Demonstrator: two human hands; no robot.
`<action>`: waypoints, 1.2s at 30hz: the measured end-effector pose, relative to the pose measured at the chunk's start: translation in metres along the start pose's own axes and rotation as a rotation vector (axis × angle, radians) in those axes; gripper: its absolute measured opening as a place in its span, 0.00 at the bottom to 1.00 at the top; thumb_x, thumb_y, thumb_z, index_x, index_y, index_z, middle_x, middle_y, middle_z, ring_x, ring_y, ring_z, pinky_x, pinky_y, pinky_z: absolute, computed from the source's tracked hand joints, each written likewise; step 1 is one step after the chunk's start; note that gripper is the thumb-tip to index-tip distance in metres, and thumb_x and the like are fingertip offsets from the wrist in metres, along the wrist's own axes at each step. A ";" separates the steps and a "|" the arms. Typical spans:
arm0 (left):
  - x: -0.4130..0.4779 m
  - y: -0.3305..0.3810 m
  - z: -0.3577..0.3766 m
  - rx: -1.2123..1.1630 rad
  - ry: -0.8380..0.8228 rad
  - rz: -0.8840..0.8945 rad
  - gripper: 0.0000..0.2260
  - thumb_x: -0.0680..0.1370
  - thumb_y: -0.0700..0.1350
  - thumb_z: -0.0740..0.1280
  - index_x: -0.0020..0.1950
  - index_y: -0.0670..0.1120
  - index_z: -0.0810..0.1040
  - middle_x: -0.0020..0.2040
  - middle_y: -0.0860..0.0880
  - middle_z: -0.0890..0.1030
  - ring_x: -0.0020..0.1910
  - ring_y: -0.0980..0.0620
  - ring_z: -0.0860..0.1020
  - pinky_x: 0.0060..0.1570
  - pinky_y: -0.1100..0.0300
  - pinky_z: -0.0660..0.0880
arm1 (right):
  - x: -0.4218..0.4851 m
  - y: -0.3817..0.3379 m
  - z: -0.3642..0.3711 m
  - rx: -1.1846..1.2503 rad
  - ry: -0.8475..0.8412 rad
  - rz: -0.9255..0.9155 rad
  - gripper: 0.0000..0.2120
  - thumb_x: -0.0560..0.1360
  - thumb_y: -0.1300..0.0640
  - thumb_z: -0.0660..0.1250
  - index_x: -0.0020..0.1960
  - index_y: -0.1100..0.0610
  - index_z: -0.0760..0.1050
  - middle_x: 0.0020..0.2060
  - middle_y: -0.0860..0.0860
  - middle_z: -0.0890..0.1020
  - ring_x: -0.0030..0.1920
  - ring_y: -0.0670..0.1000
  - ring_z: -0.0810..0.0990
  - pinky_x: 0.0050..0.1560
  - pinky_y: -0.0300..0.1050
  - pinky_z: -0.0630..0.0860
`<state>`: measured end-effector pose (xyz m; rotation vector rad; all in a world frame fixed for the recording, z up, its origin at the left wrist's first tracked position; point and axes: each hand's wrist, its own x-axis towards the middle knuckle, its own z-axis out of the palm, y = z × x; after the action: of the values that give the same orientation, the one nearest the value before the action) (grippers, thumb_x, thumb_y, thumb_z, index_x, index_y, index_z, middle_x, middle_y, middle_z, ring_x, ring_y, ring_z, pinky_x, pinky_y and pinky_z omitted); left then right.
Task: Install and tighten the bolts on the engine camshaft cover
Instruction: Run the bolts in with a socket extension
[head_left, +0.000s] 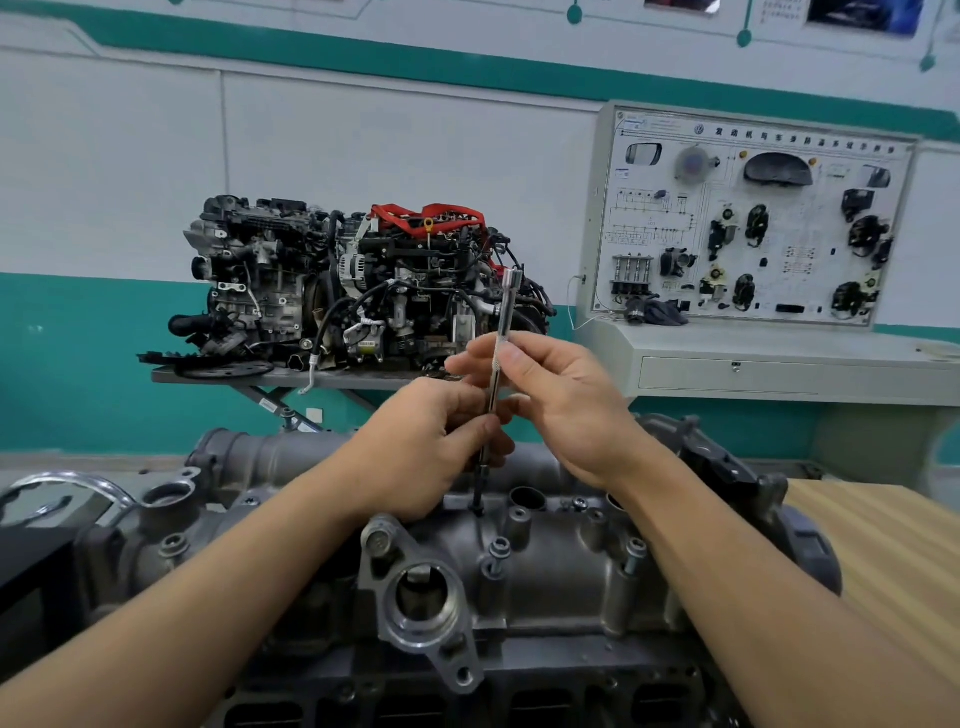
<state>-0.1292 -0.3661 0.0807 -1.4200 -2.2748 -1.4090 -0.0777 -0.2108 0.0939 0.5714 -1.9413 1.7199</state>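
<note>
A grey cast camshaft cover (550, 571) lies across the bench in front of me. A long chrome extension bar (503, 322) stands nearly upright, its dark lower tip seated on a bolt (477, 506) at the cover's far edge. My left hand (431, 447) pinches the bar low down. My right hand (561, 400) pinches the knurled part higher up. Two more bolts (500, 551) (635, 552) stand raised in the cover's near side.
Another engine (353, 280) sits on a lift table behind. A white training panel (753, 218) with mounted parts stands at the right on a grey console. A wooden bench top (883, 545) shows at the right, and a chrome handle (67, 486) at the left.
</note>
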 end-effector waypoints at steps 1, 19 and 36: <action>0.000 0.000 0.000 -0.003 -0.005 0.001 0.09 0.82 0.39 0.65 0.49 0.38 0.84 0.43 0.46 0.87 0.42 0.55 0.85 0.49 0.55 0.82 | 0.000 0.001 0.000 -0.009 0.011 -0.013 0.10 0.83 0.61 0.59 0.52 0.59 0.79 0.46 0.53 0.86 0.45 0.48 0.84 0.41 0.39 0.79; 0.002 0.000 0.002 0.002 -0.040 -0.022 0.09 0.83 0.39 0.64 0.54 0.38 0.83 0.46 0.44 0.87 0.46 0.50 0.85 0.53 0.51 0.81 | -0.002 -0.005 0.003 -0.058 0.065 -0.045 0.10 0.82 0.59 0.61 0.49 0.56 0.81 0.44 0.53 0.87 0.45 0.51 0.84 0.43 0.44 0.80; 0.003 -0.001 0.001 -0.056 -0.031 -0.065 0.08 0.82 0.42 0.66 0.51 0.39 0.83 0.43 0.46 0.87 0.44 0.50 0.86 0.51 0.49 0.82 | 0.003 0.000 -0.001 -0.050 0.113 -0.082 0.11 0.83 0.60 0.60 0.51 0.55 0.81 0.41 0.52 0.86 0.40 0.48 0.82 0.43 0.44 0.80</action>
<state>-0.1312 -0.3638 0.0812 -1.4056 -2.3380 -1.4912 -0.0799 -0.2097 0.0962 0.5174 -1.8510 1.6133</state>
